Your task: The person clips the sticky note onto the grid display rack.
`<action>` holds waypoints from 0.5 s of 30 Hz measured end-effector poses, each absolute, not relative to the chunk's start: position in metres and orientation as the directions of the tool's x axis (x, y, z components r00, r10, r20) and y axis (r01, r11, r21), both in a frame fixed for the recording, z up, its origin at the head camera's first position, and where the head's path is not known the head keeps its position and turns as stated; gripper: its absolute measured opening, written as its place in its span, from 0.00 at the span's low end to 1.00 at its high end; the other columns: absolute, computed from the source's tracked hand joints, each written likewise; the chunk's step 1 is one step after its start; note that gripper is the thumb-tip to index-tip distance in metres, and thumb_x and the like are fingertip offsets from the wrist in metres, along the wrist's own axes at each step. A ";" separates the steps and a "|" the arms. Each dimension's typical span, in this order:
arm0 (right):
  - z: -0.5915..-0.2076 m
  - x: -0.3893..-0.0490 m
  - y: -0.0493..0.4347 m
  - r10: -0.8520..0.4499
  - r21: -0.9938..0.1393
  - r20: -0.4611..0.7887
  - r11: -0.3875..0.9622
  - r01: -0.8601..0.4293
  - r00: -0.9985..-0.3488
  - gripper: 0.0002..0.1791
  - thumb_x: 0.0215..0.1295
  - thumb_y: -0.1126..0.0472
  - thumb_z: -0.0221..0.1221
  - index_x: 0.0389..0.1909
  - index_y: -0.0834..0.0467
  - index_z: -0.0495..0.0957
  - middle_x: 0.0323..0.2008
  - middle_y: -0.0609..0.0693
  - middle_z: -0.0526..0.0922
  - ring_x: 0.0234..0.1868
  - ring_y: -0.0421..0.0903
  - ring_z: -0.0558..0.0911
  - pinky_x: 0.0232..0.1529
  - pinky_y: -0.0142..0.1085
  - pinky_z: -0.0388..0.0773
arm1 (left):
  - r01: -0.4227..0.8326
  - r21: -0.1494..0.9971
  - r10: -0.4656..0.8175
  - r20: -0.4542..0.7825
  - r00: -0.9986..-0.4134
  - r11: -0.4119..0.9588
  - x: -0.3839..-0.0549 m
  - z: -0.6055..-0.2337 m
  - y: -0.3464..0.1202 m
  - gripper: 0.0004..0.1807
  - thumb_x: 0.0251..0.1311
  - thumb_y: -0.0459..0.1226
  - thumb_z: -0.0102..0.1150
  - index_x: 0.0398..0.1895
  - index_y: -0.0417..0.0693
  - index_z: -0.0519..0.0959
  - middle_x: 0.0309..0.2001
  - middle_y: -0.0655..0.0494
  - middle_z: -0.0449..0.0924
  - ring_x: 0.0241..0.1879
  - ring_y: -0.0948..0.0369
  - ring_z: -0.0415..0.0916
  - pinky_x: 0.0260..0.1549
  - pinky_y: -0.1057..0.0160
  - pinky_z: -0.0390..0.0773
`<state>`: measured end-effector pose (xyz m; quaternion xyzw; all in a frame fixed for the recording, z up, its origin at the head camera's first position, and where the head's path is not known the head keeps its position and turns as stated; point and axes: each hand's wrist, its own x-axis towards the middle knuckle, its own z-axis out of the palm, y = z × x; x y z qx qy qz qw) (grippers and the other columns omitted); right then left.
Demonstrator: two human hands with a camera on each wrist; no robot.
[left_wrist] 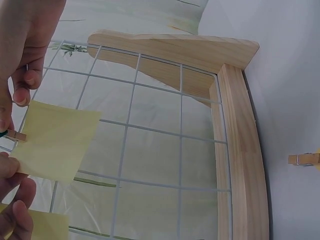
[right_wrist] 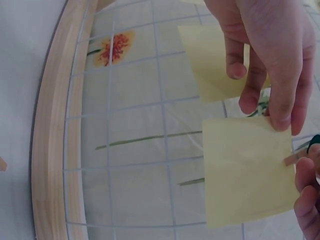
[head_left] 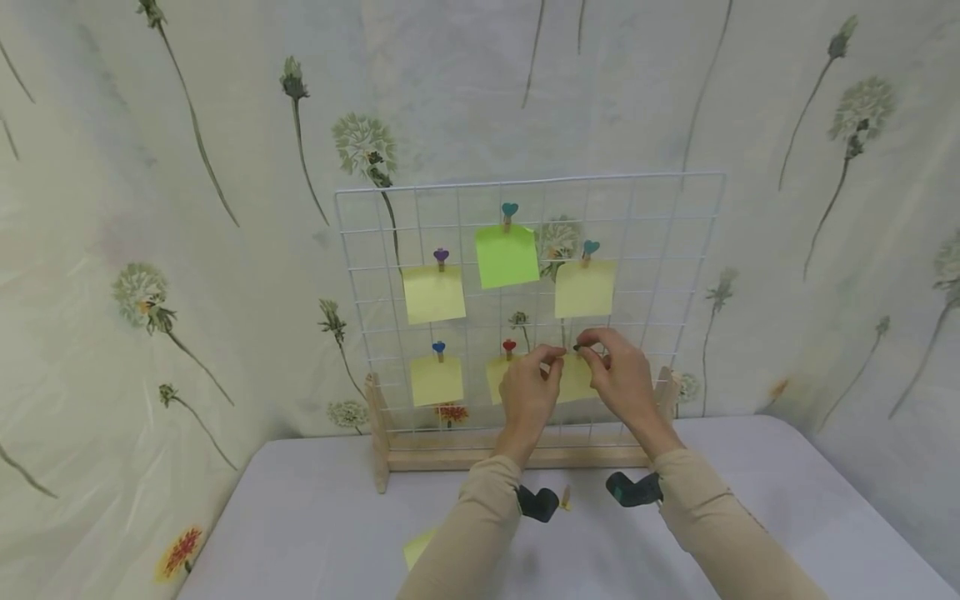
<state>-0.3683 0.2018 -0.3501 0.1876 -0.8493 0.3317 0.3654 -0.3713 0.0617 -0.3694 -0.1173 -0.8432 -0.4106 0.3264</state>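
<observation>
A pale yellow sticky note [head_left: 576, 381] lies against the white wire grid [head_left: 652, 275], in the lower row. My left hand [head_left: 529, 392] pinches its upper left corner, shown closely by the fingers in the right wrist view. Between thumb and fingers, my right hand [head_left: 624, 379] holds a small wooden clothespin [right_wrist: 291, 159] with a dark green top. The clothespin's tip is at the note's upper edge in both wrist views. Beside the left hand, another yellow note [right_wrist: 210, 60] hangs from a clip with a red heart [head_left: 509, 345], partly hidden by that hand.
A green note [head_left: 507, 257] and several yellow notes, such as the upper left one [head_left: 435, 295], hang from heart-topped clips. The grid stands in a wooden base [head_left: 442, 460] on the white table [head_left: 315, 517]. A loose clothespin [head_left: 566, 498] and yellow note [head_left: 417, 547] lie in front.
</observation>
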 end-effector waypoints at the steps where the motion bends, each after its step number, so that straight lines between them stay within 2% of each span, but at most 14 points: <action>1: -0.350 -0.369 0.202 -0.075 -0.427 0.744 0.711 -0.559 -0.664 0.09 0.63 0.65 0.59 0.43 0.57 0.78 0.41 0.55 0.83 0.18 0.42 0.79 0.15 0.30 0.72 | 0.465 0.616 -0.070 0.646 -0.761 0.636 -0.371 -0.369 0.062 0.05 0.60 0.40 0.61 0.37 0.60 0.84 0.30 0.67 0.86 0.18 0.73 0.75 0.12 0.77 0.58; 15: -0.349 -0.369 0.200 -0.048 -0.433 0.749 0.719 -0.543 -0.661 0.08 0.63 0.62 0.59 0.43 0.57 0.79 0.40 0.54 0.84 0.11 0.35 0.70 0.11 0.31 0.65 | 0.481 0.598 -0.056 0.661 -0.748 0.641 -0.374 -0.372 0.062 0.05 0.60 0.40 0.60 0.38 0.59 0.82 0.29 0.65 0.85 0.17 0.73 0.73 0.12 0.77 0.59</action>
